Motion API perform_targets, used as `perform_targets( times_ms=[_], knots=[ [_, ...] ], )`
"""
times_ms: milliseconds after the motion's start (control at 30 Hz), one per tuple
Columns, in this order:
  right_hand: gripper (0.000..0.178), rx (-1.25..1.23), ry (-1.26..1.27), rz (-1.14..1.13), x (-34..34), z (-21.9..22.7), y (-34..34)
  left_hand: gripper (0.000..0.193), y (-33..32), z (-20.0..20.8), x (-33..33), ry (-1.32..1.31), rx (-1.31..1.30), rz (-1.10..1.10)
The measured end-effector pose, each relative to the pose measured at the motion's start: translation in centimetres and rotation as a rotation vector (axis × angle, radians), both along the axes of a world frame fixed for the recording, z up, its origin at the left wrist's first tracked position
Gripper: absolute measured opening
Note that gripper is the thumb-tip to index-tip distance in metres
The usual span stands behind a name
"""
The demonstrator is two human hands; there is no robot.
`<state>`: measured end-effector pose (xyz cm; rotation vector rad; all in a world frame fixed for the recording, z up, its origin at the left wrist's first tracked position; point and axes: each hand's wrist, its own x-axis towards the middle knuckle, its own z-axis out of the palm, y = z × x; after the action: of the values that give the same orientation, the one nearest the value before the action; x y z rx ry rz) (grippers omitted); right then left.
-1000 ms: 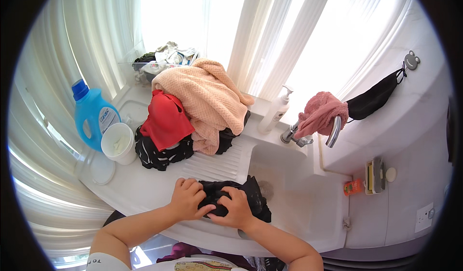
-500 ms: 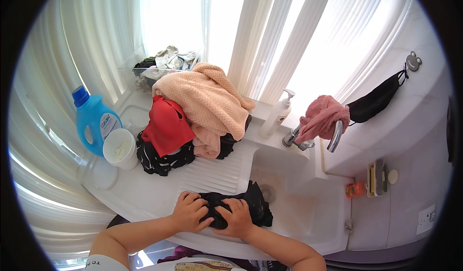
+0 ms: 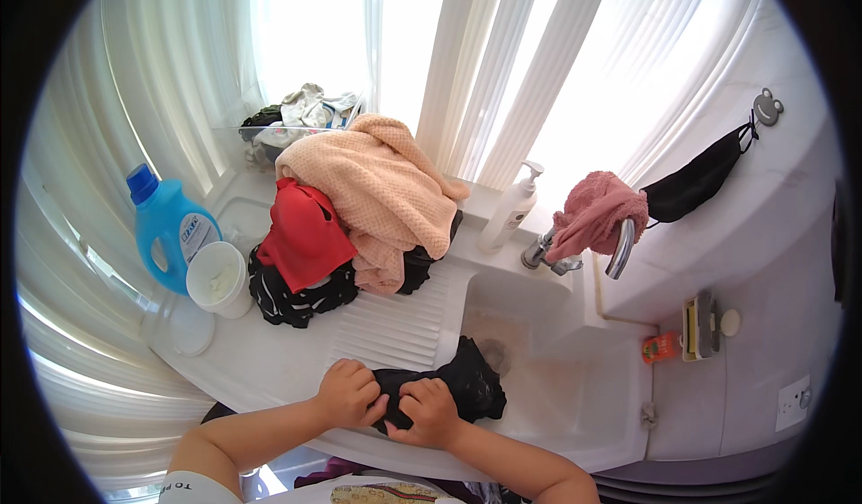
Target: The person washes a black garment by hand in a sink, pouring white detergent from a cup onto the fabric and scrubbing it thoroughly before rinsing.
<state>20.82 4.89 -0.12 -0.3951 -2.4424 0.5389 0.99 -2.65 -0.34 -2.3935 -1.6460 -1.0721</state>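
A wet-looking black cloth garment (image 3: 471,380) lies across the near edge of the white ribbed washboard, its right end hanging into the sink. My left hand (image 3: 350,394) is closed on its left end, fingers curled into the fabric. Close beside it, my right hand (image 3: 428,411) grips the middle of the garment, knuckles up. The washboard ridges (image 3: 392,329) show just beyond my hands. The white sink basin (image 3: 575,396) is to the right, with its drain (image 3: 495,357) partly behind the cloth.
A red cloth (image 3: 308,235), a peach towel (image 3: 373,181) and black clothes are heaped behind. At left stand a blue detergent bottle (image 3: 172,230) and a white tub (image 3: 217,280). A pump bottle (image 3: 510,212) is near the faucet (image 3: 621,251), which has a pink cloth (image 3: 597,215) draped over it.
My fingers have curled tighter into the black garment, and both hands have shifted slightly. The fabric between them is more bunched. The surroundings sit slightly further left in view.
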Motion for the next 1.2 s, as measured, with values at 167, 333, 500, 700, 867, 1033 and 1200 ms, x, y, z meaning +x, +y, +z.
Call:
perform_targets(
  times_ms=[167, 333, 500, 700, 867, 1033, 1200],
  knots=[
    [0.045, -0.064, 0.044, -0.449, -7.8, -0.3, 7.0, 0.019, 10.9, -1.5, -3.5, -0.026, 0.006, 0.464],
    [0.093, -0.441, -0.582, -0.129, -3.9, 2.5, 5.8, 0.038, 5.8, 0.2, -1.9, 0.155, -0.111, 0.283],
    [0.077, 0.222, -0.078, -0.094, -0.5, -0.5, -0.3, 0.041, -2.4, 0.2, 0.3, 0.097, 0.047, 0.103],
    [0.064, -0.069, -0.128, -0.387, -7.0, -0.4, 9.2, 0.027, 10.7, -0.7, -3.1, -0.123, -0.124, 0.506],
    [0.079, -0.008, -0.136, -0.104, -2.1, 2.0, 3.9, 0.022, 4.6, 0.8, -1.6, -0.213, 0.003, 0.173],
    [0.040, 0.097, 0.103, -0.184, -2.8, -2.0, 2.1, 0.025, 2.1, -0.7, -0.3, 0.026, 0.083, 0.188],
    [0.059, 0.121, -0.080, -0.689, -9.4, -2.0, 8.4, 0.020, 13.4, 0.1, -3.4, 0.035, 0.012, 0.476]
  ],
)
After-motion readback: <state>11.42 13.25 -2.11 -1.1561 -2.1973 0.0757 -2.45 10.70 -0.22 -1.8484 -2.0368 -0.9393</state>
